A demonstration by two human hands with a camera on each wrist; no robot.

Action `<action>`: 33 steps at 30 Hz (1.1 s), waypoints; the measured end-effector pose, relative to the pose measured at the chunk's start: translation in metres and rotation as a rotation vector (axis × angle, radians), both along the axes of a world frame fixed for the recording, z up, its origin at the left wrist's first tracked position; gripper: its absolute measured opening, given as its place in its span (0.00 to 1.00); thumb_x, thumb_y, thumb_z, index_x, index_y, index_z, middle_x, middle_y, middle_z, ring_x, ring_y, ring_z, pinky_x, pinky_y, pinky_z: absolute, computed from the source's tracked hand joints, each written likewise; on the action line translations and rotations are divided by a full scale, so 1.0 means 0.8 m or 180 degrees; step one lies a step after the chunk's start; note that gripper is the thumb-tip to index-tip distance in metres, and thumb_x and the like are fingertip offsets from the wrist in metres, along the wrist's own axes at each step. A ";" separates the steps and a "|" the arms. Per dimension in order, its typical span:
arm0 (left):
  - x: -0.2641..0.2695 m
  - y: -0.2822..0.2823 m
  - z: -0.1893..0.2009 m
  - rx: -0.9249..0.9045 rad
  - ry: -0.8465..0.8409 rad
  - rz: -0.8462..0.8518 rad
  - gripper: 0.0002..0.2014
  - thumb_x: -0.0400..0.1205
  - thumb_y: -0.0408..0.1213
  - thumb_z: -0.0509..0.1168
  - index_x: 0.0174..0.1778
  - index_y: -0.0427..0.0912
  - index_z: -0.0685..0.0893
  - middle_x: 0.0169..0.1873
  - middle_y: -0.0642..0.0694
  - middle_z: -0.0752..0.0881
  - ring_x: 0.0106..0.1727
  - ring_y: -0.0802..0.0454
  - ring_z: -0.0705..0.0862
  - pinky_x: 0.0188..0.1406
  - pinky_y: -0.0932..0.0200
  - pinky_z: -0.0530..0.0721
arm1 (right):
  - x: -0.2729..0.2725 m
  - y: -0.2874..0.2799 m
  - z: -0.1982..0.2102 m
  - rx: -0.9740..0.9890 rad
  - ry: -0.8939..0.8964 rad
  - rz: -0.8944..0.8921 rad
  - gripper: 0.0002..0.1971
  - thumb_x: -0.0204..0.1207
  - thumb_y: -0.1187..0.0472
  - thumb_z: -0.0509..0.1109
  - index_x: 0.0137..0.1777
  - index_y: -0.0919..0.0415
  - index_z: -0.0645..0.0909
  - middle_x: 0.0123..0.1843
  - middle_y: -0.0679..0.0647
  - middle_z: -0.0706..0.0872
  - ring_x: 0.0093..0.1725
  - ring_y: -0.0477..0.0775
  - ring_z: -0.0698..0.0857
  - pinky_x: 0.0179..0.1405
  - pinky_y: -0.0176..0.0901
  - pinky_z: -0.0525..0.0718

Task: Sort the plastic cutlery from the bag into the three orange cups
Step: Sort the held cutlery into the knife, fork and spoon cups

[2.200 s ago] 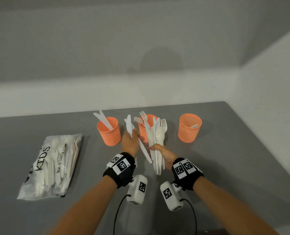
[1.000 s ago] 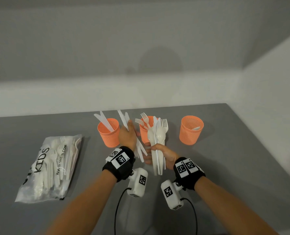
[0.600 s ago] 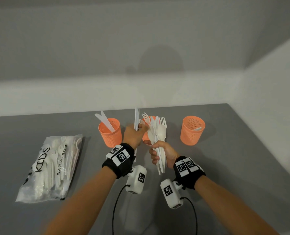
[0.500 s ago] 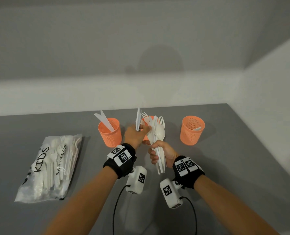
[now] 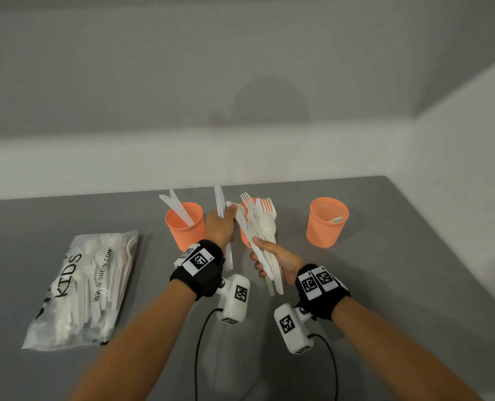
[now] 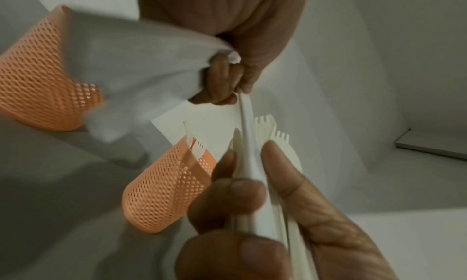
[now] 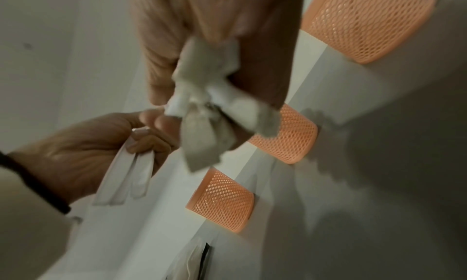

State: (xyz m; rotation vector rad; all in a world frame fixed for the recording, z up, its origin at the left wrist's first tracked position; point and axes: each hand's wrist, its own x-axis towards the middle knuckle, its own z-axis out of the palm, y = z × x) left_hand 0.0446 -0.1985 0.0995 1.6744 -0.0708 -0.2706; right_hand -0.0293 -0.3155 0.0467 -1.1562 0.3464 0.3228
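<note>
Here we hold cutlery in both hands above the middle of the grey worktop (image 5: 399, 285), just in front of the row of three orange cups. Our left hand (image 5: 219, 227) has its fingers curled round a few white knives (image 5: 219, 199), blades up and handles poking out below the wrist band. Our right hand (image 5: 275, 260) grips a mixed bundle of forks and spoons (image 5: 265, 224), fanned upward with the handles running down past the palm. In the left wrist view the left fingertips (image 6: 222, 80) also pinch the top of one piece that rises out of that bundle, so the two hands are joined there.

The left cup (image 5: 186, 225) stands near the back edge with two knives leaning out of it, just beside our left hand. The middle cup (image 5: 244, 235) is mostly hidden behind the bundle; a fork shows at its rim. The right cup (image 5: 326, 222) stands apart toward the right edge with a spoon inside, bare surface around it. The bag (image 5: 84, 287), with more cutlery in it, lies flat by the left edge, well apart from the cups. Bare worktop runs along the front edge beneath our forearms.
</note>
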 end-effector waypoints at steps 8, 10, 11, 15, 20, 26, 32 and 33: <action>-0.019 0.003 -0.024 -0.0143 0.0083 -0.0109 0.12 0.80 0.36 0.67 0.30 0.42 0.77 0.13 0.56 0.75 0.12 0.63 0.69 0.13 0.69 0.67 | 0.012 0.005 0.002 0.0032 -0.0087 -0.0086 0.10 0.81 0.52 0.63 0.53 0.59 0.75 0.25 0.48 0.80 0.20 0.44 0.75 0.17 0.33 0.74; -0.023 0.002 -0.031 -0.0109 0.0063 -0.0096 0.11 0.81 0.36 0.66 0.32 0.40 0.79 0.12 0.56 0.75 0.12 0.63 0.70 0.13 0.69 0.67 | 0.013 0.005 0.002 -0.0030 -0.0082 -0.0031 0.10 0.81 0.52 0.63 0.51 0.59 0.76 0.26 0.48 0.80 0.21 0.44 0.76 0.18 0.33 0.75; -0.024 0.001 -0.032 -0.0078 0.0038 -0.0079 0.11 0.82 0.36 0.65 0.32 0.40 0.79 0.12 0.55 0.75 0.13 0.63 0.71 0.14 0.69 0.68 | 0.012 0.005 0.002 -0.0072 -0.0068 -0.0015 0.11 0.81 0.51 0.62 0.50 0.59 0.77 0.26 0.48 0.81 0.22 0.45 0.78 0.20 0.34 0.76; -0.011 0.005 -0.036 0.0046 -0.0064 0.0240 0.16 0.86 0.40 0.56 0.32 0.42 0.76 0.23 0.46 0.78 0.21 0.55 0.75 0.20 0.64 0.71 | 0.014 0.006 -0.002 -0.0277 -0.0002 -0.0064 0.12 0.80 0.51 0.64 0.52 0.60 0.79 0.37 0.54 0.84 0.31 0.49 0.85 0.24 0.38 0.81; 0.028 0.021 -0.032 -0.0472 0.0340 0.0664 0.15 0.87 0.38 0.53 0.34 0.40 0.74 0.18 0.47 0.77 0.14 0.56 0.76 0.24 0.60 0.78 | 0.016 0.001 -0.003 -0.0126 0.0163 -0.0246 0.04 0.80 0.58 0.65 0.45 0.57 0.74 0.23 0.49 0.76 0.17 0.44 0.73 0.19 0.34 0.76; 0.101 0.052 -0.006 -0.0325 -0.0126 0.0839 0.16 0.76 0.39 0.71 0.29 0.44 0.71 0.11 0.54 0.71 0.13 0.56 0.68 0.16 0.67 0.69 | 0.025 -0.006 0.003 -0.0143 0.0153 -0.0119 0.07 0.80 0.59 0.64 0.40 0.52 0.72 0.18 0.44 0.69 0.14 0.39 0.66 0.15 0.30 0.68; 0.155 0.060 0.013 -0.0156 -0.0953 0.1491 0.23 0.75 0.52 0.70 0.25 0.45 0.67 0.25 0.39 0.71 0.29 0.46 0.70 0.31 0.57 0.73 | 0.031 -0.011 0.002 -0.0016 0.0177 -0.0183 0.11 0.80 0.57 0.64 0.37 0.55 0.70 0.16 0.44 0.67 0.13 0.40 0.64 0.14 0.30 0.66; 0.159 0.059 0.006 -0.0138 -0.0955 0.1512 0.22 0.76 0.52 0.69 0.25 0.45 0.67 0.25 0.38 0.71 0.27 0.46 0.71 0.30 0.60 0.75 | 0.032 -0.012 0.001 0.0002 0.0176 -0.0165 0.11 0.80 0.57 0.64 0.36 0.55 0.70 0.16 0.44 0.67 0.13 0.40 0.64 0.14 0.30 0.66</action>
